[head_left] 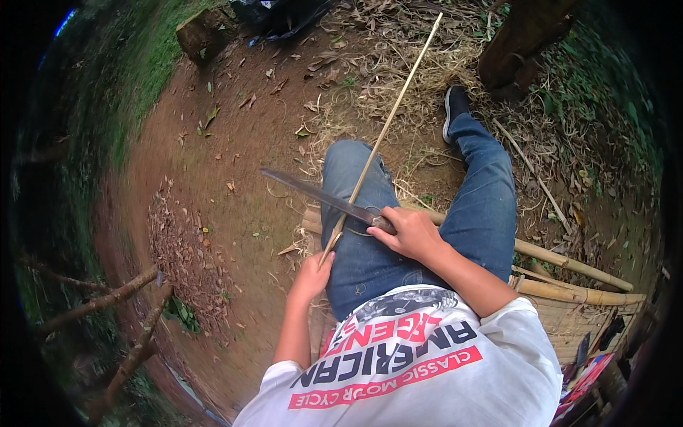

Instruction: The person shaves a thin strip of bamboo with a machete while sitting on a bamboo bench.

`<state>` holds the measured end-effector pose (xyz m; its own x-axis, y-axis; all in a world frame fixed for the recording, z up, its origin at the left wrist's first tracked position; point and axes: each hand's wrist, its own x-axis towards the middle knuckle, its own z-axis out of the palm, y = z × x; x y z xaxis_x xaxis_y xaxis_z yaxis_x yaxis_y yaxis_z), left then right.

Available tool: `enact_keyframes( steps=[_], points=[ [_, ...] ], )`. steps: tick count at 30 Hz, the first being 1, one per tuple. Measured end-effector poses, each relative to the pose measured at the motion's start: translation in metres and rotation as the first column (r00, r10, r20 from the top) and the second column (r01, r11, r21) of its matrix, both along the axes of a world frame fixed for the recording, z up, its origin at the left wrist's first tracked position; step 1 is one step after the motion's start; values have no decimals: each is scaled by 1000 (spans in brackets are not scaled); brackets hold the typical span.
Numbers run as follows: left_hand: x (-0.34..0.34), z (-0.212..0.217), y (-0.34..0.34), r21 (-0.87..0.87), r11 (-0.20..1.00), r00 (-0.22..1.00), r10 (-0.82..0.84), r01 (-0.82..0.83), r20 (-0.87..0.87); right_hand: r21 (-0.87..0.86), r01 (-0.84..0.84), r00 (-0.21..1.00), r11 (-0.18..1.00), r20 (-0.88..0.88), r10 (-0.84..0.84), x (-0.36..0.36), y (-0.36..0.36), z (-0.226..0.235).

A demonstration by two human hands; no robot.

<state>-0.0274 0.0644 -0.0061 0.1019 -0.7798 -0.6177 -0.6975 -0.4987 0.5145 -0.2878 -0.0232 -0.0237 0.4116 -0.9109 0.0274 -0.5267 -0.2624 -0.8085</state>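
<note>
My left hand (311,276) is closed round the lower end of a long, thin bamboo strip (388,125), beside my left thigh. The strip slants up and to the right across that thigh, its far end out over the ground. In my right hand (411,232) is the dark handle of a long-bladed knife (309,191), which points to the left. Its blade crosses the strip over my thigh and seems to touch it. A thin curled shaving hangs near the handle, and a split piece of the strip stands off below the blade.
I sit on a bamboo bench (551,309) with round poles (580,267). Pale shavings (398,89) litter the ground around a tree trunk (519,53). A cut stump (203,34) stands far left, next to a black plastic bag (281,16). Branches (107,306) reach in at left.
</note>
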Motion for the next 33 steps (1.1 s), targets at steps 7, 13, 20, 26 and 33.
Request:
enact_keyframes(
  steps=[7,13,20,26,33],
  points=[
    [11,-3,-11,107,994,985,44,-26,-168,-7,-87,972,996,-220,84,23,-23,-9],
    [18,-10,-15,158,987,974,56,-21,-218,-10,-89,918,996,-389,78,23,-50,-17],
    [14,-6,-23,200,979,962,94,-42,-258,108,-66,927,992,-362,101,13,-78,-15],
    [17,-7,-26,253,968,976,54,1,-212,134,-77,924,988,-362,122,26,-72,-14],
    [26,-17,-23,321,943,947,177,-86,-266,72,-131,881,989,-448,149,22,-92,-16]
  ],
)
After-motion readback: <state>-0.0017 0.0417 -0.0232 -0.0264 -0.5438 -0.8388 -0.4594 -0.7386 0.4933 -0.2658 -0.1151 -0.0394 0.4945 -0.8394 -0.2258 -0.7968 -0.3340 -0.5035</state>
